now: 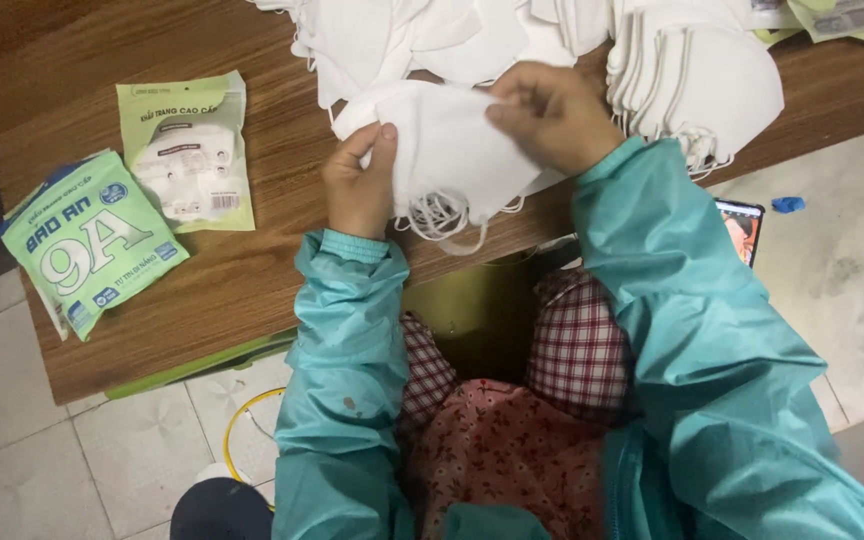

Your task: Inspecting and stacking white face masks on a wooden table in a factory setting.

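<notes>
A small bunch of white folded face masks point(452, 150) sits over the near edge of a low wooden table point(252, 280). My left hand point(360, 180) grips the bunch's left edge, thumb on top. My right hand point(550, 112) pinches its upper right corner. White ear loops point(442, 215) dangle under the bunch. Both arms wear teal jacket sleeves.
Loose white masks point(422, 35) are heaped at the table's far edge, with a neat stack point(697, 85) to the right. Two green mask packets point(187, 150) point(92, 240) lie on the left. A phone point(742, 225) shows by my right elbow. Tiled floor surrounds the table.
</notes>
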